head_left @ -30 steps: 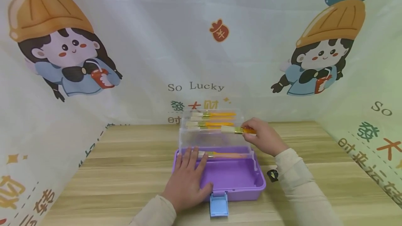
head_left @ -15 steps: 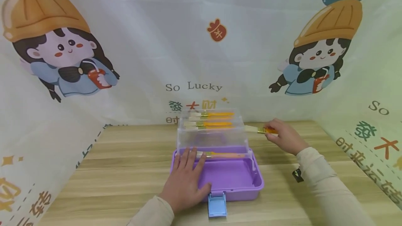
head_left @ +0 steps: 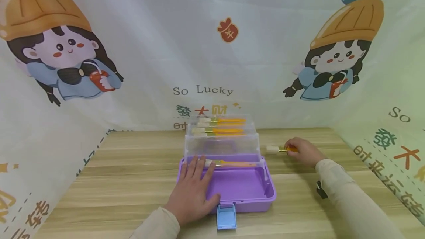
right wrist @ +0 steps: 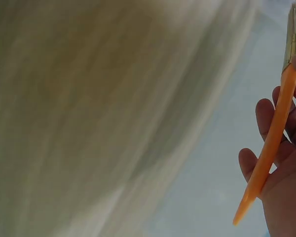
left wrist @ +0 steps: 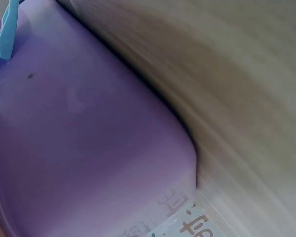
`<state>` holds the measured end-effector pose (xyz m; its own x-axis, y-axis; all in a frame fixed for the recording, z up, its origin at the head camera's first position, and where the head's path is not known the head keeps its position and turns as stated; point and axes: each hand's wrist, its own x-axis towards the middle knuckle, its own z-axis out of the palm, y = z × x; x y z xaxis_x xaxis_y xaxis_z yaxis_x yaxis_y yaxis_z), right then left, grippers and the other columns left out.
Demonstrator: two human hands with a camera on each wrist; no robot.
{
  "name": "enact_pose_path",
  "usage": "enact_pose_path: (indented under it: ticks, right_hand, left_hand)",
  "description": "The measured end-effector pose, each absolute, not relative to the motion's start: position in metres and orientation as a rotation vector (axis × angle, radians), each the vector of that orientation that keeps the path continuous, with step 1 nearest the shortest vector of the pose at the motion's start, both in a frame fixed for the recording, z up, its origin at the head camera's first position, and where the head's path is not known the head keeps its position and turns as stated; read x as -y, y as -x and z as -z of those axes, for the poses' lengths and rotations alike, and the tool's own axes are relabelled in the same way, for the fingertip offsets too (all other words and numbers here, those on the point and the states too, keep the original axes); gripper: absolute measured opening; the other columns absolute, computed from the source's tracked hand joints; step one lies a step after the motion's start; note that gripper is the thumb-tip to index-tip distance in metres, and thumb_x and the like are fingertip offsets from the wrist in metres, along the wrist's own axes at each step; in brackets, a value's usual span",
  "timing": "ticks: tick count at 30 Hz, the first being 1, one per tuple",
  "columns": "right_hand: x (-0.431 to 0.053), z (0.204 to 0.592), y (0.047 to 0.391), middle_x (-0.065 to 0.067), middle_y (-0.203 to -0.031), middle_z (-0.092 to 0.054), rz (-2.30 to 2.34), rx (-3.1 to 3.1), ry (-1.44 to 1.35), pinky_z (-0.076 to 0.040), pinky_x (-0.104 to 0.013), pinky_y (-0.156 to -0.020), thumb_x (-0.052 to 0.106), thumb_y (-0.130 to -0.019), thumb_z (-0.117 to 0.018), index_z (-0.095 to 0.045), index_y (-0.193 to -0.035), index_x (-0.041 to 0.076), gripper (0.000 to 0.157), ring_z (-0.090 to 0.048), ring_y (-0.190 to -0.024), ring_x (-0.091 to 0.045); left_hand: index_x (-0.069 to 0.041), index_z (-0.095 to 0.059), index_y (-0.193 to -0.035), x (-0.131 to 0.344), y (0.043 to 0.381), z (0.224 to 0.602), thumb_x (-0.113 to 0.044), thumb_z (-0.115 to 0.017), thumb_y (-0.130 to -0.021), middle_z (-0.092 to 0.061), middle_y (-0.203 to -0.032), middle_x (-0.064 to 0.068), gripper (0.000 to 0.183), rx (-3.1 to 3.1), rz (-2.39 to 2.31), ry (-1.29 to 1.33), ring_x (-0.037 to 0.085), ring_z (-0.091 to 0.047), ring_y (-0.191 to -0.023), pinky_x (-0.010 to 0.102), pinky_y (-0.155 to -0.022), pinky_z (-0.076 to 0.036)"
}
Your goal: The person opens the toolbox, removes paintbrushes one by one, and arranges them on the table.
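My right hand (head_left: 304,152) holds a paintbrush (right wrist: 271,139) with an orange handle, a metal collar and pale bristles. It pinches the brush near the collar, over the table right of the purple box (head_left: 241,206). My left hand (head_left: 194,191) lies with spread, straight fingers over the box's left front part. Clear trays (head_left: 220,146) stand raised in tiers at the back of the box. Several orange-handled brushes (head_left: 230,131) lie in the upper tiers, and another brush (head_left: 237,164) lies in the lowest, its bristles partly behind my left fingers.
A light blue latch (head_left: 226,217) hangs down from the box's front. Under my right sleeve a small black object (head_left: 321,190) shows partly on the wooden table (head_left: 132,180). A printed cloth (head_left: 159,47) hangs behind and at the sides.
My right hand has carried the paintbrush from in front of the trays to the right, then lowered it toward the table. The left hand stays on the box.
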<state>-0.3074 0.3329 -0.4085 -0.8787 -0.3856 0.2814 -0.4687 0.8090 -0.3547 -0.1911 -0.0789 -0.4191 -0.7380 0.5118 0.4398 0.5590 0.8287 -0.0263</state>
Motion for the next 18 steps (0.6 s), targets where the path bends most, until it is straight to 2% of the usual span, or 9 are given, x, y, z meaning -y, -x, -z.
enact_pose_path:
  ticks: [11, 18]
  right_hand:
    - [-0.339, 0.415, 0.319, -0.011, -0.097, -0.068, -0.587, 2.96, -0.739, -0.05, -0.052, -0.086, 0.003, -0.089, -0.065, -0.067, -0.101, 0.001, 0.012, -0.064, -0.094, -0.034]
    - [-0.339, 0.421, 0.326, -0.004, -0.087, -0.065, -0.544, 3.017, -0.723, -0.05, -0.045, -0.078, 0.001, -0.086, -0.065, -0.066, -0.097, 0.003, 0.011, -0.062, -0.084, -0.025]
  left_hand:
    - [-0.009, -0.04, -0.152, 0.079, 0.191, 0.42, -0.06, -0.05, -0.089, -0.031, -0.156, 0.025, 0.082, 2.586, 0.137, 0.786, 0.043, -0.025, -0.144, 0.065, -0.113, -0.016]
    - [-0.009, -0.041, -0.152, 0.078, 0.19, 0.418, -0.059, -0.052, -0.089, -0.031, -0.156, 0.024, 0.081, 2.587, 0.14, 0.787, 0.043, -0.025, -0.144, 0.065, -0.113, -0.016]
